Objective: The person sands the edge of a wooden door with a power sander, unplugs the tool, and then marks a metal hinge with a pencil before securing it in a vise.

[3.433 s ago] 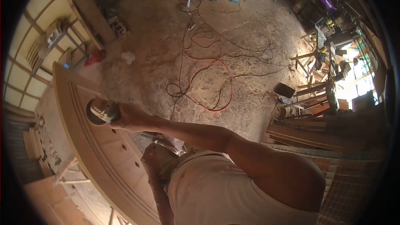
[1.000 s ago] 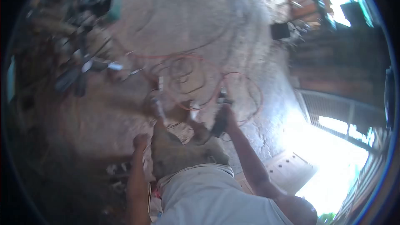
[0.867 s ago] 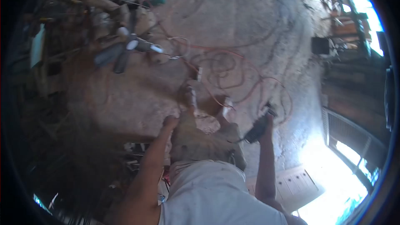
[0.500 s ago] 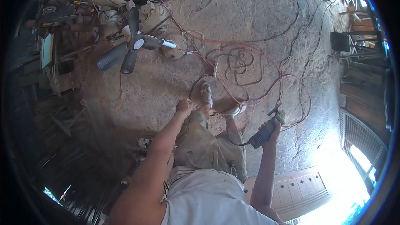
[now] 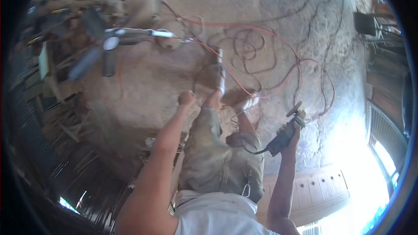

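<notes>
My right hand (image 5: 296, 134) is wrapped around the dark body of an angle grinder (image 5: 282, 141), held out to the right of my legs. The grinder's disc end (image 5: 294, 109) points away from me, and its black cord (image 5: 250, 150) loops back past my right knee. My left hand (image 5: 187, 99) hangs beside my left shin with its fingers curled in, and nothing shows in it. Both hands are above the dirt floor (image 5: 156, 78), slightly blurred.
A fan with dark blades (image 5: 111, 43) stands to the left, near a cluttered pile of tools and wood. An orange cord (image 5: 244, 25) and a coiled dark cord (image 5: 248, 48) lie around my feet. A pale carved wooden panel (image 5: 309, 191) is at the lower right, with chairs (image 5: 365, 22) farther off.
My left foot has stepped forward toward the cords. The view has shifted, so the fan appears farther left. The grinder, still in my right hand, appears slightly farther right.
</notes>
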Demonstrator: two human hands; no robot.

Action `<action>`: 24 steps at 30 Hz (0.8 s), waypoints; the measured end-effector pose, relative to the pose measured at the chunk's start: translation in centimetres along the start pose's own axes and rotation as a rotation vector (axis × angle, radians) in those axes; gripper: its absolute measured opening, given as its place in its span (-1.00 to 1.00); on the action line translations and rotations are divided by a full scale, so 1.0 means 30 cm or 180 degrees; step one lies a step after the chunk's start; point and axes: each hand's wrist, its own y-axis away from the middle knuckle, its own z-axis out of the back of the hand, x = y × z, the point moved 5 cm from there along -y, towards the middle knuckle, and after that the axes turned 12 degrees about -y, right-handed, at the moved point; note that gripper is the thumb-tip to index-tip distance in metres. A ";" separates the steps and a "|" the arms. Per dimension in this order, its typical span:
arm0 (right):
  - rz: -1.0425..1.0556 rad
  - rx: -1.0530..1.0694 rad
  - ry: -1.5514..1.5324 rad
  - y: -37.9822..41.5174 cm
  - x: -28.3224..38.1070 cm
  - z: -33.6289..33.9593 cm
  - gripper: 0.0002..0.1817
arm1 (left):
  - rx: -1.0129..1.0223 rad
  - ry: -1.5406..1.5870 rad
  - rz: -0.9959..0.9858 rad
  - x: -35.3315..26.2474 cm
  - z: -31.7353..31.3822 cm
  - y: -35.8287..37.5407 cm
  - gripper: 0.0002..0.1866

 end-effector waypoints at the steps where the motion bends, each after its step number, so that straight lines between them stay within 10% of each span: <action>1: -0.0037 0.0195 -0.0050 -0.073 -0.005 -0.019 -0.61 | -0.0085 -0.0044 0.0047 -0.016 -0.044 -0.108 -0.60; 17: 0.0066 -0.0370 0.0319 -0.482 -0.161 0.018 -0.49 | -0.2242 -0.0275 -0.0931 -0.271 -0.537 -1.282 -0.49; 24: -0.0005 -0.0205 0.0251 -0.533 -0.166 0.000 -0.52 | -0.1099 -0.0200 -0.0802 -0.296 -0.477 -1.333 -0.77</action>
